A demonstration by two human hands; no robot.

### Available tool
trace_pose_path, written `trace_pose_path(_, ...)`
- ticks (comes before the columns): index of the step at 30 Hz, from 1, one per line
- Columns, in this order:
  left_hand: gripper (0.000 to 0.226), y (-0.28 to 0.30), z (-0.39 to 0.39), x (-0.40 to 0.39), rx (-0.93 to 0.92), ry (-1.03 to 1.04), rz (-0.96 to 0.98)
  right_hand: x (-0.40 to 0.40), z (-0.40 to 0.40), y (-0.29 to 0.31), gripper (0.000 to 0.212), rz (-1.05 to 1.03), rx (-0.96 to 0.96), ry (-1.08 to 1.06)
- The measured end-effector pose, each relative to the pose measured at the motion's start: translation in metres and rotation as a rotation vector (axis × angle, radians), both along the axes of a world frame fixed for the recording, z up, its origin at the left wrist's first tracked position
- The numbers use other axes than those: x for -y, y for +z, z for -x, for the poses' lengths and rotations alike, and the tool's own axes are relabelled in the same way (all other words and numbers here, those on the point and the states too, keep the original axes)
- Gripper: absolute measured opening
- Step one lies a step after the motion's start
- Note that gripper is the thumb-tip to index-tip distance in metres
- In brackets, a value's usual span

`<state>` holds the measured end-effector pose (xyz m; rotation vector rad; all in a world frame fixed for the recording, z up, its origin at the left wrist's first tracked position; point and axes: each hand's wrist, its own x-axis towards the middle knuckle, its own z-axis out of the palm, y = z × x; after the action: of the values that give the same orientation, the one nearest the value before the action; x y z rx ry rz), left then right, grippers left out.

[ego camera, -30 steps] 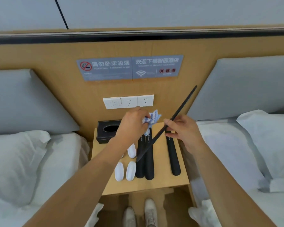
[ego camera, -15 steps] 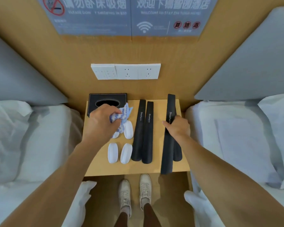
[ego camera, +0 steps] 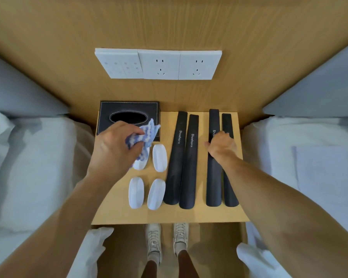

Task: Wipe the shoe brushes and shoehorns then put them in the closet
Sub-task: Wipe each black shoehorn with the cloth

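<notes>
Now, left to right across the light wooden bedside table (ego camera: 189, 216):
Left hand: left hand (ego camera: 114, 149) hovers over the table's left part, fingers curled round a crumpled blue-and-white striped cloth (ego camera: 143, 138).
Tissue box: black leather tissue box (ego camera: 129, 109) with an oval slot sits at the far left corner, partly behind that hand.
Brushes: four white oval plastic shoe brushes (ego camera: 156, 194) lie in two rows of two, long axes running near-to-far; the far-left one is mostly hidden under the cloth.
Left pair: two long black plastic shoehorns marked "Shoehorn" (ego camera: 186, 167) lie side by side, touching, long axes near-to-far, broad rounded ends toward the person.
Right pair: two more black shoehorns (ego camera: 214, 183) lie parallel, same heading.
Right hand: right hand (ego camera: 221, 146) rests on the right pair, fingers bent over them; whether it truly pinches one is hard to tell.
</notes>
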<state>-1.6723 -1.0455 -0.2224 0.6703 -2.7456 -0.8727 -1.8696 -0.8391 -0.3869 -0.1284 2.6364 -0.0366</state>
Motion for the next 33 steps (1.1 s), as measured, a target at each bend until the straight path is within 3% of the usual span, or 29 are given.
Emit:
trace_pose_path(10,0.017,-0.021,0.006,-0.003,-0.003,-0.023,-0.034,0.006,0.004,-0.017,0.057,-0.048,0.028,-0.009)
trace_pose_path(14,0.018,-0.022,0.003,-0.001,0.024,-0.014,-0.056,0.007,0.003,-0.016,0.043,-0.045,0.037,-0.017)
trace_pose_path(20,0.017,-0.018,-0.001,0.001,0.027,-0.012,-0.047,0.011,-0.015,-0.003,0.041,0.006,-0.08,0.097)
trace_pose_path(23,0.016,-0.017,-0.001,0.0,0.027,-0.007,-0.05,0.016,-0.036,-0.004,0.038,-0.002,0.036,0.113)
trace_pose_path(28,0.017,-0.018,-0.005,-0.001,0.031,-0.01,-0.057,0.018,-0.063,-0.017,0.041,0.072,0.159,-0.041)
trace_pose_path(33,0.016,-0.017,-0.02,0.003,0.037,0.007,-0.057,0.012,-0.067,-0.014,0.024,0.148,0.259,-0.195)
